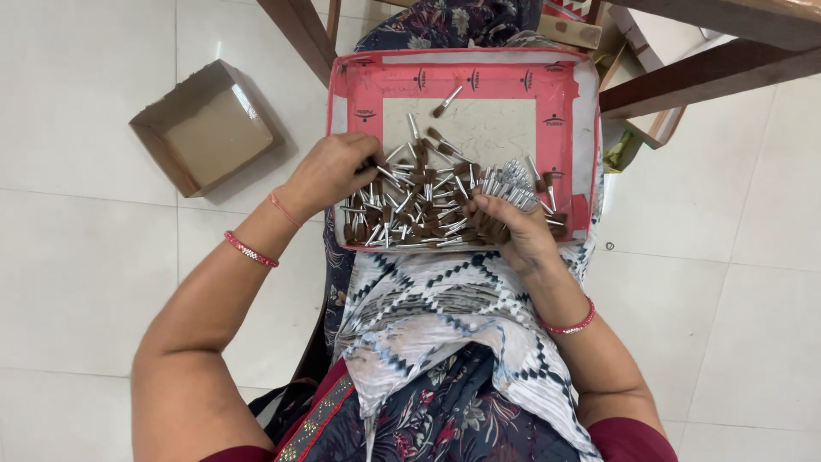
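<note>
Here my left hand [335, 171] rests at the left edge of the heap of small brushes [419, 210], fingers curled down and pinching into the pile; whether one brush is actually caught between the fingertips I cannot tell. The heap lies in the near half of the pink cardboard tray [359, 90] on my lap, just to the right of that hand and touching it. The brushes point every way, silver stems and brown tips crossed over each other, so no single long axis holds. My right hand [511, 224] sits at the near right of the tray, palm turned inward, closed around a bundle of brushes [505, 184] whose silver stems fan up and away from me. A lone brush [446, 100] lies apart near the far rim. An open brown box [205, 127] stands on the floor to my left.
</note>
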